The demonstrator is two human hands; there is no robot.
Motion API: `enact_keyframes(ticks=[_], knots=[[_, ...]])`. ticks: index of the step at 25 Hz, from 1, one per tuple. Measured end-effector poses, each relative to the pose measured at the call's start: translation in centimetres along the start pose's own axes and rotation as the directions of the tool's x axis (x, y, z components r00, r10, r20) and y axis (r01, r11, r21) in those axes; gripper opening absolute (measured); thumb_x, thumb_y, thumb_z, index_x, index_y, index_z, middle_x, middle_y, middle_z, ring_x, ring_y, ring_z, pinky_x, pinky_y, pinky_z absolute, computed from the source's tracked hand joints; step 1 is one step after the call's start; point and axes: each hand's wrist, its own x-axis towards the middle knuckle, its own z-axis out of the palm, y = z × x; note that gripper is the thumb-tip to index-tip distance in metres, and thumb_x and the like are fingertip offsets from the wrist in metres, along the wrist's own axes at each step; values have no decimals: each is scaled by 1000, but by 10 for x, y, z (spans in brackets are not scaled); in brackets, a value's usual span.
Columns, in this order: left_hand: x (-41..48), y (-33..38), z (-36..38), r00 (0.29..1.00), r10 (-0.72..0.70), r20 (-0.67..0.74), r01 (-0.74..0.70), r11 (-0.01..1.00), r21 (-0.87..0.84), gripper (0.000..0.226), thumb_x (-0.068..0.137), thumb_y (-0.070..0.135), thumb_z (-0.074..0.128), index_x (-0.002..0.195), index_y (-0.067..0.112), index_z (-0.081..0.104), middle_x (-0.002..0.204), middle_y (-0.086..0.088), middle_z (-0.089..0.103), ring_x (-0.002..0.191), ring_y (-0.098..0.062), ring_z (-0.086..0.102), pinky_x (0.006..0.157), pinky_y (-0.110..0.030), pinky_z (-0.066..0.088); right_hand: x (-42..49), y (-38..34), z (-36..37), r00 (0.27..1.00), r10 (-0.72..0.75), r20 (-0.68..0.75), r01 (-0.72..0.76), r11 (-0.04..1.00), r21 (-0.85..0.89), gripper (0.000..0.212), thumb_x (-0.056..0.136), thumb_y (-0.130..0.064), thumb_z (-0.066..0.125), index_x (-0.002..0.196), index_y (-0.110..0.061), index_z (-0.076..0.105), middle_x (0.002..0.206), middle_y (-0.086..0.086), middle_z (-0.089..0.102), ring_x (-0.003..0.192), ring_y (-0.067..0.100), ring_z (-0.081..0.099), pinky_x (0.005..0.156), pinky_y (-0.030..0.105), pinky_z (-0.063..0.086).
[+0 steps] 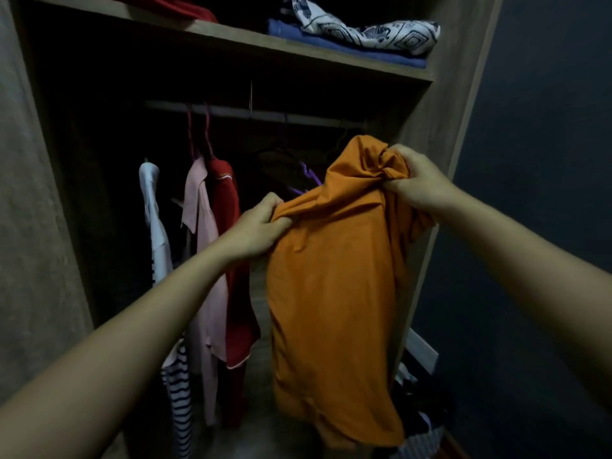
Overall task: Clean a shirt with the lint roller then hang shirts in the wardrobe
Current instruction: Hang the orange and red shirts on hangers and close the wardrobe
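An orange shirt (334,286) hangs in front of the open wardrobe, held up by both my hands. My left hand (258,228) pinches its left shoulder edge. My right hand (419,182) grips the bunched cloth at its top right. A purple hanger (309,173) shows just behind the shirt's top, between my hands. The wardrobe rail (251,112) runs across above. No lint roller is in view.
On the rail hang a white garment (150,207), a pink shirt (202,260) and a red shirt (231,246). Folded clothes (357,38) lie on the upper shelf. A heap of clothes (414,412) sits at the lower right by the dark wall.
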Motion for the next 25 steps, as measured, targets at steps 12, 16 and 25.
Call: enact_keyframes(ticks=[12,16,25], knots=[[-19,-33,24,960,-188,207,227,957,-182,15,100,29,36,105,17,44,91,-2,54,84,-19,57,72,-34,47,10,14,-3,961,151,-233,-110,978,178,32,88,-1,47,111,-24,51,90,-9,54,96,14,56,84,31,49],[-14,-38,23,992,-129,-6,128,986,-106,17,98,36,37,107,22,41,89,2,50,83,-16,52,77,-37,44,12,22,-5,941,192,-281,-141,971,191,30,86,-2,49,101,-28,51,93,-6,56,104,21,56,95,44,48],[-7,-26,17,948,-12,-317,96,963,250,41,91,25,54,129,12,47,124,-17,57,115,-33,52,94,-37,40,7,13,-5,961,158,-228,-170,985,-33,26,87,-36,53,106,-19,57,99,1,60,95,20,58,78,33,48]])
